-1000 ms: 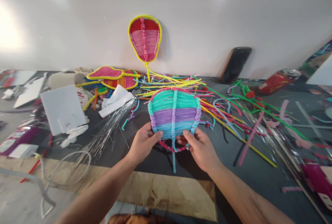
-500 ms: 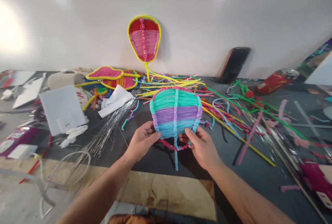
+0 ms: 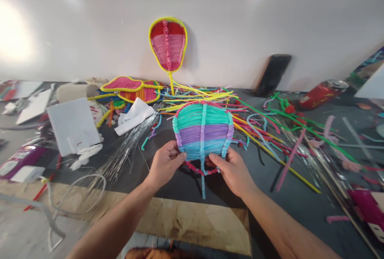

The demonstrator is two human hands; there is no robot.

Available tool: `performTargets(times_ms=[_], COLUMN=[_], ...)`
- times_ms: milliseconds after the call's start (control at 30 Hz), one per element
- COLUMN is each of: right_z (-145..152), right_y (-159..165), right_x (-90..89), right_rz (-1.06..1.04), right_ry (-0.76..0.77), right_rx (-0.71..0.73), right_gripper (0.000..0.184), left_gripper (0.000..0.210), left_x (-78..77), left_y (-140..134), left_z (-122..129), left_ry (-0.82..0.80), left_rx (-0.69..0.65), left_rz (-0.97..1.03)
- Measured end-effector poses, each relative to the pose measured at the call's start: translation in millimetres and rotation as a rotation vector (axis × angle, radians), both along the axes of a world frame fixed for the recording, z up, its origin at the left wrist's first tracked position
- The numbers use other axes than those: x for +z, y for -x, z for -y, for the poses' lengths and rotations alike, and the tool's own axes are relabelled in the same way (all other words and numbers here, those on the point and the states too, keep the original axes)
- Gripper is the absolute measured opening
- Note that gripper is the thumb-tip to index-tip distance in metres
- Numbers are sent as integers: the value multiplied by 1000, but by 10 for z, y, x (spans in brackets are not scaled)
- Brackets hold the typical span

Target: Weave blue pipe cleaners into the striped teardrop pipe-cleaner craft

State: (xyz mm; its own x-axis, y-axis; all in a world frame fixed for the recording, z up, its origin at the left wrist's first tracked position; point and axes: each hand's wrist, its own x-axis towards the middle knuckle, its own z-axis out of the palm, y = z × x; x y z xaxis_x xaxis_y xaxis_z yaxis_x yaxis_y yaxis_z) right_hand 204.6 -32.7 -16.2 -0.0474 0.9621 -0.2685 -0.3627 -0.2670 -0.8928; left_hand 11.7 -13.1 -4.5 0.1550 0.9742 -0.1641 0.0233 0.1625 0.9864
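Evidently, the woven panel is held up over the surface, near its front edge. The left hand and right hand pinch its lower part from either side, fingers closed on it, though those behind are hard to make out. Teal, purple and blue bands fill most of it; the strip above the pink lower rim appears unfilled.
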Motion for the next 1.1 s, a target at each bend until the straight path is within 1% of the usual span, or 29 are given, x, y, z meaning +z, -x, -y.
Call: performTargets(times_ms=[100, 200, 367, 600, 700, 800, 900, 1100], right_z=[-6, -10, 3, 22, 20, 21, 27, 37], right_y=[-4, -10, 4, 34, 33, 36, 48, 72], right_x=[-24, -42, -27, 3, -5, -6, 5, 23], right_rz=[2, -9, 11, 49, 33, 13, 11, 3], right_ry=[-21, -28, -23, -24, -19, -10, -9, -19], right_rx=[-38, -38, -7, 3, -9, -17, -1, 31], right_gripper=[22, 20, 20, 20, 19, 20, 21, 20], left_gripper=[24, 26, 27, 26, 27, 33, 37, 35], left_x=[22, 26, 2, 11, 8, -7, -24, -26], left_y=[-26, -48, -48, -43, -45, -60, -83, -93], left_z=[2, 8, 20, 22, 23, 31, 45, 65], left_ry=[15, 22, 5, -29, -26, -9, 12, 23], left_rx=[-40, -59, -40, 3, -37, -70, -53, -14], left_rz=[71, 112, 131, 84, 140, 202, 197, 172])
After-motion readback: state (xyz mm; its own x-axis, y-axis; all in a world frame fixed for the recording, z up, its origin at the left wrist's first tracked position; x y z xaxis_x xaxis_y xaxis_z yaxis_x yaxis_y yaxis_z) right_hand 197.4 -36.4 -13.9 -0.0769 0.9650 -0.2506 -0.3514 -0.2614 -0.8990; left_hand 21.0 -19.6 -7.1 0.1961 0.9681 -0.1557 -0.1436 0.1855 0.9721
